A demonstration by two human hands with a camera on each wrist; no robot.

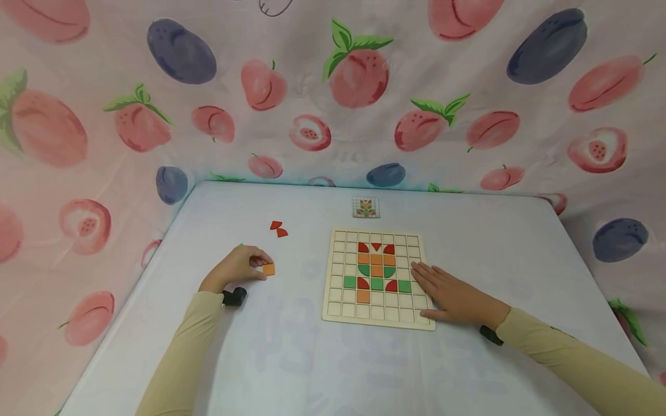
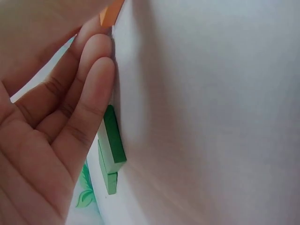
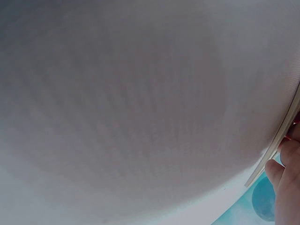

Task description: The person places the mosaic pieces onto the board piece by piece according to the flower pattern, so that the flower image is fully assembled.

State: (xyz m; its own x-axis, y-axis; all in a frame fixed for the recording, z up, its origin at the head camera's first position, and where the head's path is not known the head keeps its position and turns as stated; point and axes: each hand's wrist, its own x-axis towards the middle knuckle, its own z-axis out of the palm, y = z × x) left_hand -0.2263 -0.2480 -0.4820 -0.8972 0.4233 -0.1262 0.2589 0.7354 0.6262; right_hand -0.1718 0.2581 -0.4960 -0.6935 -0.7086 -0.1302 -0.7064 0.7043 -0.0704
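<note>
My left hand pinches an orange square tile between thumb and fingers at the table surface, left of the board. In the left wrist view part of that orange tile shows past the fingers, and two green tiles lie beside the little finger. My right hand rests with straight fingers on the right edge of a pale wooden grid board. Red, orange and green pieces sit in the board's middle squares, with a single orange square lowest. In the right wrist view the board's edge shows beside the fingers.
Two red quarter-round pieces lie beyond the left hand. A small pattern card lies behind the board. Fruit-printed cloth hangs at the back and sides of the white table.
</note>
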